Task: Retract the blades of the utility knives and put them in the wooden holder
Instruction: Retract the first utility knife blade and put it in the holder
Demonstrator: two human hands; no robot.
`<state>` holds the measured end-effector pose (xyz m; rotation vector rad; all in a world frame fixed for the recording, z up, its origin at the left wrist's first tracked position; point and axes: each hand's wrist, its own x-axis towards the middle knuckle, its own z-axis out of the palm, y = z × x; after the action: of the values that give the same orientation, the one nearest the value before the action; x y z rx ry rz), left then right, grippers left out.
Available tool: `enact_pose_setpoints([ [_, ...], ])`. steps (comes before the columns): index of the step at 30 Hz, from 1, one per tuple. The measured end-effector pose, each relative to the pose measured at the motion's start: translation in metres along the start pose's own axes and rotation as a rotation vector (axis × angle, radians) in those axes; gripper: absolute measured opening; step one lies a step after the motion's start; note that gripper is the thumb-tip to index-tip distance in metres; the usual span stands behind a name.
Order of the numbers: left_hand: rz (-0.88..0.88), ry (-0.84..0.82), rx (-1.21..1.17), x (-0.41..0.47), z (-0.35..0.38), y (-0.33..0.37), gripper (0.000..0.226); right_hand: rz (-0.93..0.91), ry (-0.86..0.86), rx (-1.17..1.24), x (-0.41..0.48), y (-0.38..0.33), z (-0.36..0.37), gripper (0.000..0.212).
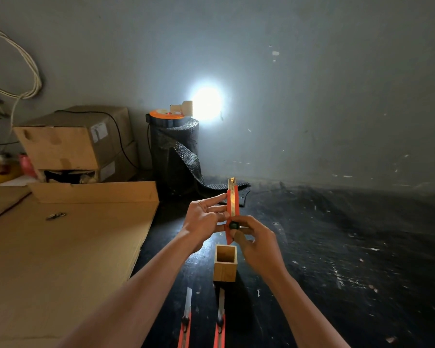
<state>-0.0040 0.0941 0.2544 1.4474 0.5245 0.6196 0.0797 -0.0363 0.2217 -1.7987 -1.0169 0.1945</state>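
Held knife (pixel 232 209): upright above the wooden holder (pixel 225 263), blade tip showing at top.
Left hand (pixel 206 219): pinching its orange body.
Right hand (pixel 255 243): gripping the lower end, thumb at the black slider.
Other knives (pixel 186 320) (pixel 220 320): near edge, blades out.
Table (pixel 349 259): open room right; cardboard sheet (pixel 60 259) left.

Between the fingers (pixel 217 200), orange plastic utility knife (pixel 232 209) is glinting with glossy metal; below them, smooth wooden holder (pixel 225 271), scuffed black worktop (pixel 337 234).
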Motion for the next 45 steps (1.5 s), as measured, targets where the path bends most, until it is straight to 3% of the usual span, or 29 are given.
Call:
enact_pose_setpoints([
  [12, -0.030, -0.035, -0.033, 0.004, -0.006, -0.021, 0.053, 0.038, -0.007, 0.019, 0.005, 0.017, 0.009, 0.019],
  [19, -0.050, -0.081, -0.092, 0.013, -0.012, -0.053, 0.053, 0.062, -0.004, 0.156, 0.031, 0.031, 0.012, 0.045],
  [22, -0.070, -0.080, -0.097, 0.023, -0.011, -0.071, 0.052, 0.068, -0.005, 0.202, 0.049, 0.042, 0.015, 0.038],
  [25, -0.074, -0.010, 0.006, 0.038, -0.014, -0.094, 0.043, 0.102, -0.012, 0.222, 0.065, 0.058, 0.022, 0.029],
  [30, -0.118, 0.168, 0.388, 0.060, -0.022, -0.139, 0.039, 0.160, 0.015, 0.132, 0.091, 0.096, 0.037, 0.019],
  [39, -0.270, 0.043, 0.707, 0.083, -0.015, -0.202, 0.090, 0.303, -0.011, -0.018, 0.113, 0.162, 0.072, 0.015],
  [42, -0.280, 0.014, 0.735, 0.088, -0.009, -0.212, 0.094, 0.341, -0.042, -0.085, 0.112, 0.177, 0.082, 0.017],
  [45, -0.277, 0.030, 0.715, 0.088, -0.008, -0.216, 0.082, 0.357, -0.091, -0.160, 0.111, 0.187, 0.089, 0.012],
])
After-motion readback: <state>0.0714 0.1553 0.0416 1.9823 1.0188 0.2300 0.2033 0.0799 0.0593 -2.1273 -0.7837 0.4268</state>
